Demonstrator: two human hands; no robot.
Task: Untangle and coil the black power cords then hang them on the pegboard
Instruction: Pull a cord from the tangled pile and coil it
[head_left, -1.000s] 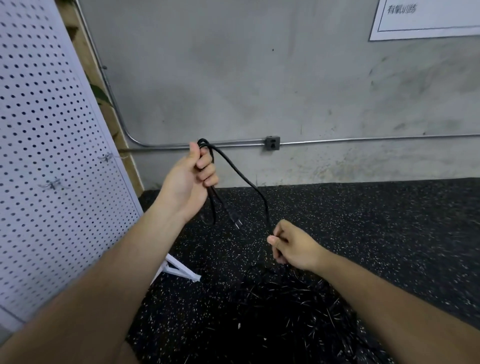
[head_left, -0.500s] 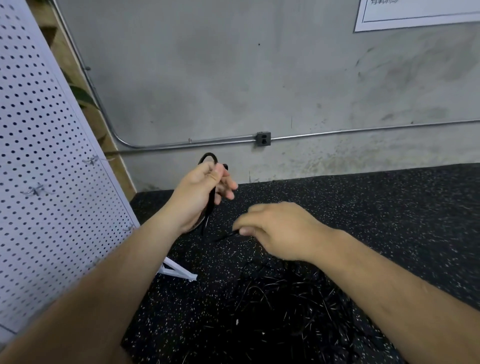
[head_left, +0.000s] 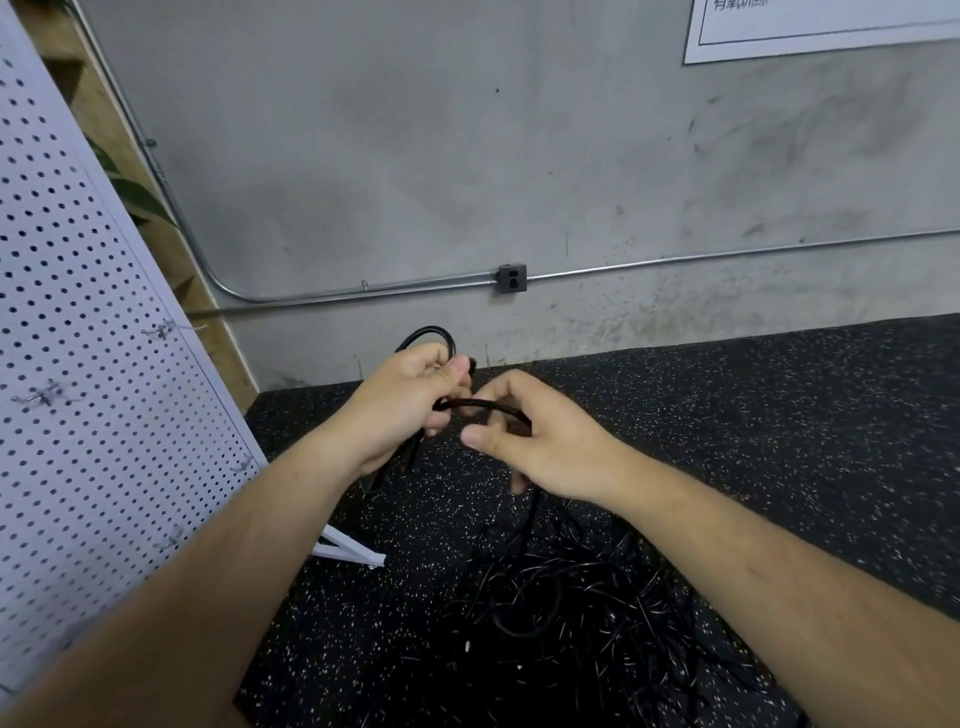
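Barely started: left hand (head_left: 410, 400) grips the power cord (head_left: 431, 332) loops, right hand (head_left: 535, 441) pinches it too. The tangled pile (head_left: 561, 613) sits bottom center and nothing hangs on the pegboard (head_left: 93, 364) yet.

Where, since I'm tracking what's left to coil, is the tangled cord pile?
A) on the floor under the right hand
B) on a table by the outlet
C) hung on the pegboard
A: the pile lies on the floor under the right hand, whose grip holds a cord running down toward it; the pegboard hooks are bare.

Left hand (head_left: 410, 400) grips the cord (head_left: 485, 402), right hand (head_left: 540, 441) pinches it
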